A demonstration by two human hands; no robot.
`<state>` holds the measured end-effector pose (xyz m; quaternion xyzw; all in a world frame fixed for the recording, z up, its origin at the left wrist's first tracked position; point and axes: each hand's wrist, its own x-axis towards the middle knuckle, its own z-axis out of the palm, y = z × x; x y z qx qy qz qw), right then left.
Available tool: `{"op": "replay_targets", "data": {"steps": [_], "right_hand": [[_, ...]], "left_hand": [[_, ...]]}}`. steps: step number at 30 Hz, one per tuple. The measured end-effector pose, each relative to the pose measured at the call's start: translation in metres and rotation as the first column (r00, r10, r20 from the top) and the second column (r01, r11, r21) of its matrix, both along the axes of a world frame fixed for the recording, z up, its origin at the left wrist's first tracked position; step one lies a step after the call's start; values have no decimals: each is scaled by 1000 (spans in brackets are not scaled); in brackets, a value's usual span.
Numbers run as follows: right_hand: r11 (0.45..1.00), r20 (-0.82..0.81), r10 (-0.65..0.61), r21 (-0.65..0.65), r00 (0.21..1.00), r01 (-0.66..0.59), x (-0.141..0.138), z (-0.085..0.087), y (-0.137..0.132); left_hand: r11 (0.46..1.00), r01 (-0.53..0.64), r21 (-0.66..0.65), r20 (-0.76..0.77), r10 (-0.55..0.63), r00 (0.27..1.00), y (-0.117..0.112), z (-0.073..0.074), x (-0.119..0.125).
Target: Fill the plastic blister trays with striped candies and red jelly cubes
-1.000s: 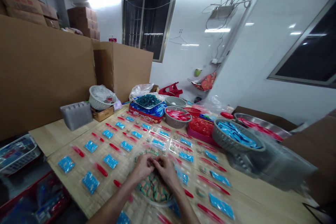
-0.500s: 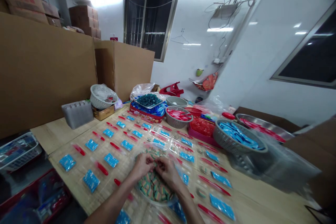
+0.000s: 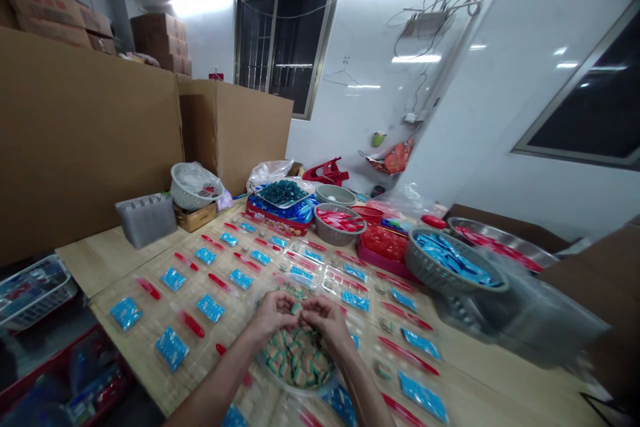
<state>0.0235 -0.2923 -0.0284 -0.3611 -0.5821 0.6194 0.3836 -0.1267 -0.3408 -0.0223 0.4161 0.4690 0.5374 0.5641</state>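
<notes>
My left hand and my right hand meet just above a clear round dish heaped with small green-and-orange striped pieces. Both hands are closed in a pinch, and together they grip one small striped piece between their fingertips. Around the dish, rows of clear plastic trays cover the wooden table, each with a blue packet and a red stick.
Grey baskets of blue packets and red sticks stand behind the trays, beside a red bin and a steel bowl. Large cardboard boxes wall the left. A stack of clear trays lies at right.
Both hands have lifted slightly off the heap, and a striped piece now shows between the fingertips. The view has shifted a little.
</notes>
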Motion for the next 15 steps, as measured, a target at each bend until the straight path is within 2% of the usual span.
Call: {"op": "replay_targets", "data": {"steps": [2,4,10,12,15], "right_hand": [[992,-84,-33,-124,996,23,0,0,-1],[983,-106,-42,-185,993,22,-1,2,-3],[974,-114,-26,-226,993,0,-8,12,-1],[967,-113,-36,-256,993,6,-12,16,6],[971,-63,-4,-241,998,-11,-27,21,25]], "left_hand": [[1000,10,-10,138,-8,990,-5,6,3],[999,-43,-11,174,44,984,-8,9,5],[988,-146,-48,191,153,970,-11,6,3],[977,-209,-36,122,212,970,-13,0,3],[969,-241,45,-225,245,943,-20,-10,6]]}}
